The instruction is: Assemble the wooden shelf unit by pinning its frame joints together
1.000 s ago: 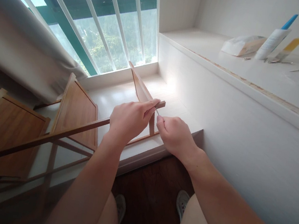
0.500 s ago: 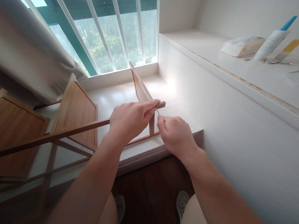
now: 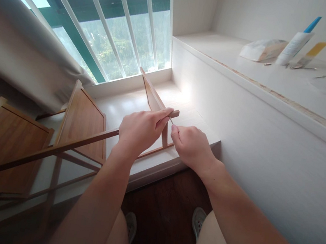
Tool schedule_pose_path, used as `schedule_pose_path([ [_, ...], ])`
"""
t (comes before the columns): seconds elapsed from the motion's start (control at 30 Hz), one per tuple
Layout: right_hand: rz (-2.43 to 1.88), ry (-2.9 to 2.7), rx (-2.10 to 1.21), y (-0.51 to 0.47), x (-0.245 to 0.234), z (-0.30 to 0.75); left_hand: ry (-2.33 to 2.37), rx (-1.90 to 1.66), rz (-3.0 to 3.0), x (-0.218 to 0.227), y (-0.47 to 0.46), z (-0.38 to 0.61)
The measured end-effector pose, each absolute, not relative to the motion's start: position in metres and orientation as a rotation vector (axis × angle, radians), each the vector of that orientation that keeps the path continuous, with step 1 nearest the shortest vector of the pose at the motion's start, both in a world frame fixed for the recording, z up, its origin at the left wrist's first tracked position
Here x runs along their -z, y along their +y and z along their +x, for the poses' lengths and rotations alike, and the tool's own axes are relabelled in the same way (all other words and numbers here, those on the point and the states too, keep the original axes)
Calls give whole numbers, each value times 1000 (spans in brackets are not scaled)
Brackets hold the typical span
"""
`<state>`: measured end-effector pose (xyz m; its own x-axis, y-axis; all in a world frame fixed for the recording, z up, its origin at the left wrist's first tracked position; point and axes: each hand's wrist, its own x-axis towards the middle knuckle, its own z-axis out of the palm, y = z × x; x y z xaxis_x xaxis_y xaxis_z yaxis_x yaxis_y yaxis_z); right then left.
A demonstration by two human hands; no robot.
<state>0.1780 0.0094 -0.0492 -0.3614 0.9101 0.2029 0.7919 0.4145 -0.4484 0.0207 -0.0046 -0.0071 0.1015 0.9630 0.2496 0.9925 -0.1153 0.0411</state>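
Observation:
A wooden shelf rack (image 3: 82, 121) lies on its side over a white window ledge (image 3: 128, 108). My left hand (image 3: 141, 129) is closed round the rack's long top rail (image 3: 52, 149), near the rail's right end. My right hand (image 3: 193, 148) is closed in a pinch on a thin metal tool (image 3: 171, 121), whose tip meets the rail end just beside my left thumb. The two hands almost touch.
A raised white counter (image 3: 251, 78) runs along the right, carrying a packet (image 3: 262, 49), a blue-capped tube (image 3: 295, 42), a yellow-capped tube (image 3: 312, 53) and small metal parts. Barred window behind, curtain (image 3: 22, 48) at left. My knees and shoes (image 3: 198, 219) are over dark floor below.

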Motion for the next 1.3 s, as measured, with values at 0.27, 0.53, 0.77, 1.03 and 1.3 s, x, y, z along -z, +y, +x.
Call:
schedule_pose_path([
  [0.27, -1475, -2291, -351, 9, 48, 177, -1980, 316, -2220, 8, -4, 21],
  [0.53, -1335, -2035, -675, 7, 53, 170, -1937, 315, -2226, 10, -4, 18],
  [0.77, -1145, -1692, -1067, 6, 62, 162, -1961, 315, -2247, 8, -4, 19],
  [1.03, -1044, -1257, -1492, 5, 65, 155, -1978, 316, -2235, 8, -5, 20],
  [1.3, -835, -1021, -1761, 3, 55, 155, -1952, 277, -2211, 8, -4, 20],
])
